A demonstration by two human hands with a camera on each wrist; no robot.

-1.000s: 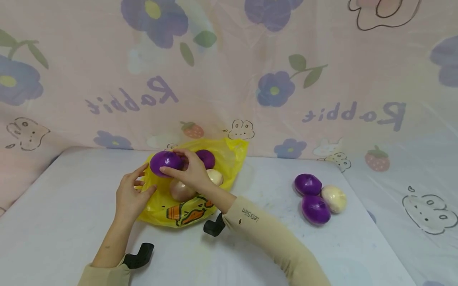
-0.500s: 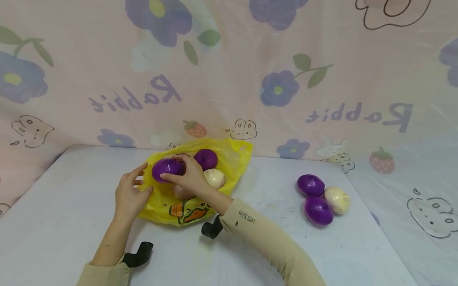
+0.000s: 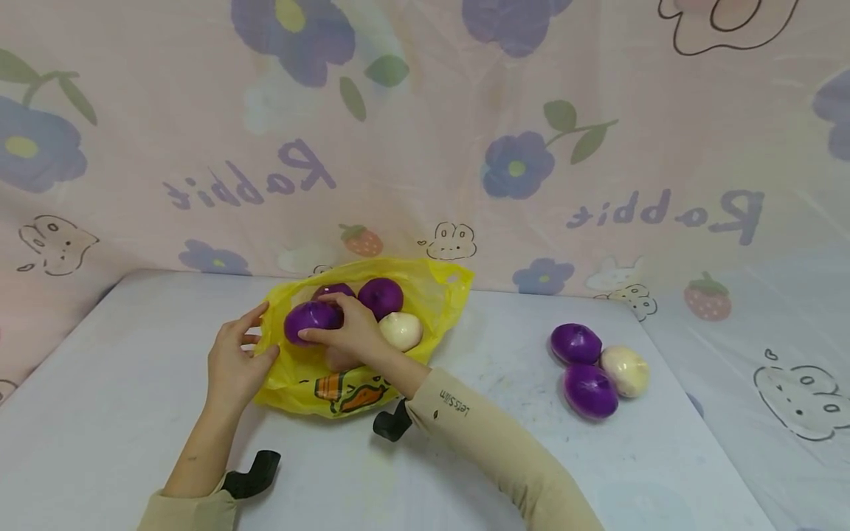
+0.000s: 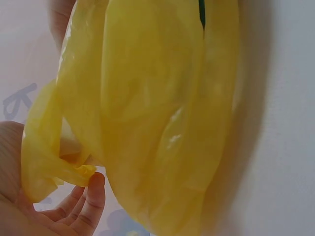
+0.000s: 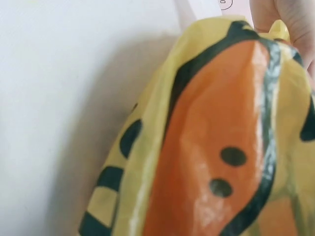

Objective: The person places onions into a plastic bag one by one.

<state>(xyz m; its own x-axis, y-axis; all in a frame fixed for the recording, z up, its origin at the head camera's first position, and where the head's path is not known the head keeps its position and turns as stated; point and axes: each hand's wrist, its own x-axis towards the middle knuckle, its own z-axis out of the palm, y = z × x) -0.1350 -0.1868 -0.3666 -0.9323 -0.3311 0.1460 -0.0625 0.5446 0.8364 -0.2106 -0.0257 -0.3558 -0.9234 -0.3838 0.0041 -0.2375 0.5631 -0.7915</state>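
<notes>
Right-hand grip [image 3: 358,328]: closed to the width of one onion, with thumb and fingertips on opposite sides of the held purple onion [image 3: 307,326]. Left-hand grip [image 3: 232,361]: loosely curled about the left edge of the yellow plastic bag [image 3: 285,391]; the left wrist view shows a fold of film between thumb and fingers, with a fingertip touching it.

Change over the last second: the held purple onion has gone down from the bag's rim to a lower position inside the mouth. The left-hand grip has stayed at the edge. Effect on the work, judged from here: the onion is now level with the bag's other contents but not yet released. Whether it bears on anything below cannot be told.

Layout, near to far:

1. Nearest on the counter [image 3: 332,479], two black wrist mounts [image 3: 252,474] project inward from the sleeves.
2. The bag's near wall carries an orange cartoon print [image 3: 358,394].
3. Inside the mouth, a brownish onion [image 3: 340,359] lies partly hidden under the right wrist; a white onion [image 3: 401,331] lies to its right.
4. Well apart at right, two loose purple onions [image 3: 590,391] and one loose white onion [image 3: 626,371] form a cluster.
5. Farther inside the bag, two rear purple onions [image 3: 381,298] sit side by side.
6. Behind everything hangs a floral backdrop [image 3: 425,169].
</notes>
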